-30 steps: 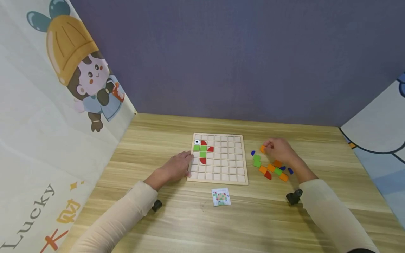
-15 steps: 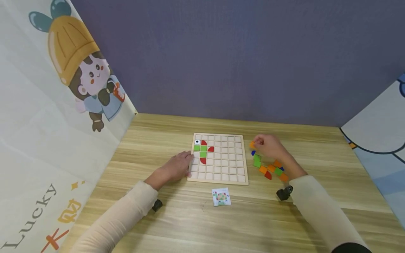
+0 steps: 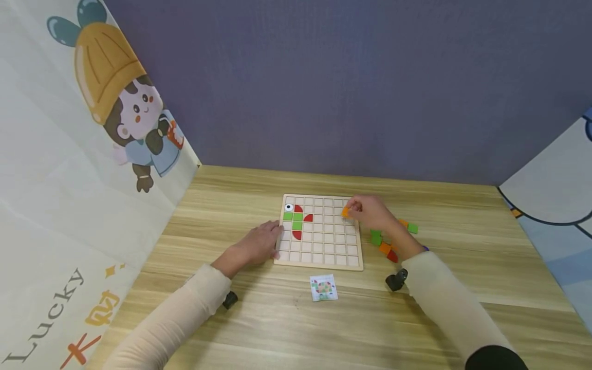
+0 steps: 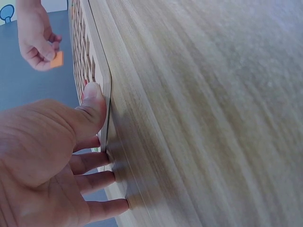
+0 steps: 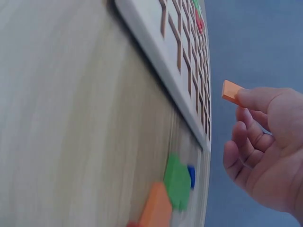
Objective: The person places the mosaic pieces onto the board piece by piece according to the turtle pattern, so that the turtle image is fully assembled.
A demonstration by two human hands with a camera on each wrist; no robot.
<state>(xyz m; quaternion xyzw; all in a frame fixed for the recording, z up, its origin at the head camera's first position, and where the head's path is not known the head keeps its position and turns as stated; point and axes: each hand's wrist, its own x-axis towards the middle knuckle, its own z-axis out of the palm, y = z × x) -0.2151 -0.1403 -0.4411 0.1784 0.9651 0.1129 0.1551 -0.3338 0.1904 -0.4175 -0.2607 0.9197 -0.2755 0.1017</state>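
- Orange tile (image 3: pixel 345 211) is pinched in right hand (image 3: pixel 372 211), held above grid board (image 3: pixel 319 266) by its right edge, toward far corner
- Left edge of grid board is touched by left hand (image 3: pixel 258 242), fingers straight and slightly spread
- Loose tiles (image 3: pixel 376 238) are scattered off grid board's right edge

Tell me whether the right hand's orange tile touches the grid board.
Apart. In the right wrist view, blue-grey wall shows between the grid board and the orange tile in the right hand.
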